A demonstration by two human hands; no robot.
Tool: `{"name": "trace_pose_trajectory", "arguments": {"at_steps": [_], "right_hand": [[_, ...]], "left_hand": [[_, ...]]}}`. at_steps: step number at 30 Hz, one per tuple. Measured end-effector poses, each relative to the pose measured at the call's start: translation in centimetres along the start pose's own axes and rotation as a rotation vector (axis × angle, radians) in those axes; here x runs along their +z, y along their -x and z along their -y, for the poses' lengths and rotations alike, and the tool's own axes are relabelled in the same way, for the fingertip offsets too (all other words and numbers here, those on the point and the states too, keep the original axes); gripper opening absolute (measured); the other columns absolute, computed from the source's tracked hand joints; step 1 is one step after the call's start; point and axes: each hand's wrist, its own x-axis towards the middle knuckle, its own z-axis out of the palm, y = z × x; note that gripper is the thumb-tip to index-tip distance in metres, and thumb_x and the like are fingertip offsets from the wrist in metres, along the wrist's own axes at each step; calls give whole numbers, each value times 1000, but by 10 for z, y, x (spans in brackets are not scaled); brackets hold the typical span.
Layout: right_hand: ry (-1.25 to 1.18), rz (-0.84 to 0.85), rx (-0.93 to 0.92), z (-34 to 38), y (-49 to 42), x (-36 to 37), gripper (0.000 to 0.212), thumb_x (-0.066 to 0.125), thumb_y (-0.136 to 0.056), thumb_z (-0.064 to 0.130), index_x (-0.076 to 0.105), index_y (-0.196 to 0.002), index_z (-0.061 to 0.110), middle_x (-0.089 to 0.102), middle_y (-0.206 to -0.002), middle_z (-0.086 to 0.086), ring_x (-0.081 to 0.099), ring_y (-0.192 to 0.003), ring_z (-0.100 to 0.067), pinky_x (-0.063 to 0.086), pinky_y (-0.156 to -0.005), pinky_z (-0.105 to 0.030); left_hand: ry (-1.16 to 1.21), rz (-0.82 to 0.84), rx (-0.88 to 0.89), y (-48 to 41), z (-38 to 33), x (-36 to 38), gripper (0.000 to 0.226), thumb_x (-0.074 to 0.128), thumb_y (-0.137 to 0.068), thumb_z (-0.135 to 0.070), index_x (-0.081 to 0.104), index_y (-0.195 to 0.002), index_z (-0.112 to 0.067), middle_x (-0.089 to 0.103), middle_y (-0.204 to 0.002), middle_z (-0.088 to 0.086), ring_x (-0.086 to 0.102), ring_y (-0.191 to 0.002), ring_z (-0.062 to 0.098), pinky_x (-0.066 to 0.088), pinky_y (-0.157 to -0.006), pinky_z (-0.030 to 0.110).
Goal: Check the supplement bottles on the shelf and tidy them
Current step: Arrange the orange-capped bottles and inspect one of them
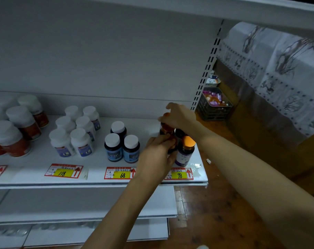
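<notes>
One head-worn wide-angle view, close in front of the shelf (39,159), faces forward and down toward its right end, where the left hand (158,155) and right hand (179,117) meet the orange-capped bottles (185,151); the shelf's front edge crosses below mid-frame.

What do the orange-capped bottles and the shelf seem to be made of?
Orange-capped bottle: dark glossy body, glass or plastic, unclear; cap shines like lacquered metal or plastic. Shelf: likely white painted metal, given its smooth sheen and slotted upright.
</notes>
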Motion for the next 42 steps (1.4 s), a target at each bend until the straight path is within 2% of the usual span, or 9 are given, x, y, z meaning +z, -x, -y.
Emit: {"name": "trace_pose_trajectory", "arguments": {"at_steps": [4,10,14,16,18,20,24,31,42], "right_hand": [[-25,18,-21,1,-11,2,29,65,-86,30,65,-103,6,67,-104,-9,62,-82,-22,53,-66,-32],[-139,-303,-248,0,26,-42,34,63,-87,32,62,-119,21,68,-113,1,64,-100,-19,48,-80,-26],[-388,-476,-259,3,71,-87,36,59,-92,40,58,-125,26,66,-94,6,63,-85,-10,49,-72,-19],[-530,-483,-271,4,94,-105,28,61,-91,39,63,-115,24,66,-84,5,65,-77,-10,55,-68,-27],[-593,-489,-269,6,112,-114,17,66,-89,37,69,-95,21,69,-77,-1,66,-66,-12,57,-63,-35],[-556,-479,-242,8,124,-114,20,67,-87,41,68,-85,21,68,-76,-1,65,-62,-14,57,-62,-37],[-424,-477,-188,13,134,-103,32,59,-86,56,65,-85,25,59,-71,15,60,-63,-6,54,-63,-34],[-774,-132,-286,15,144,-99,14,50,-95,40,64,-92,37,68,-80,20,63,-74,8,48,-59,-9],[-788,-143,-347,20,146,-87,10,59,-89,41,63,-95,33,69,-92,13,65,-84,3,51,-68,-11]], "left_hand": [[4,10,-19,-1,-2,-1,22,69,-84,-20,69,-105,-13,67,-113,5,58,-99,28,49,-75,32],[30,55,-59,-2,-3,-3,31,67,-87,-24,65,-117,-16,60,-130,4,53,-115,28,44,-92,33],[132,-45,-145,4,-2,-9,23,64,-89,-22,63,-112,-22,38,-151,2,46,-127,20,43,-97,28],[333,-191,-224,8,-7,-17,16,56,-92,-17,63,-106,-23,45,-146,4,52,-123,18,45,-94,25],[846,-276,-423,8,-19,-35,16,48,-96,-23,61,-105,-26,58,-132,3,61,-114,17,51,-91,28],[1245,-206,-515,9,-29,-51,22,47,-97,-37,58,-114,-27,64,-123,2,67,-104,15,56,-85,28],[1135,-110,-321,19,-45,-62,41,70,-83,-34,55,-120,-26,68,-116,-1,66,-106,21,57,-83,31],[1759,155,-662,29,-48,-87,49,57,-81,-41,58,-120,-11,72,-104,19,73,-83,23,59,-65,23],[2063,378,-700,40,-41,-87,58,53,-75,-52,75,-103,-5,73,-99,20,73,-66,20,59,-55,25]]}}
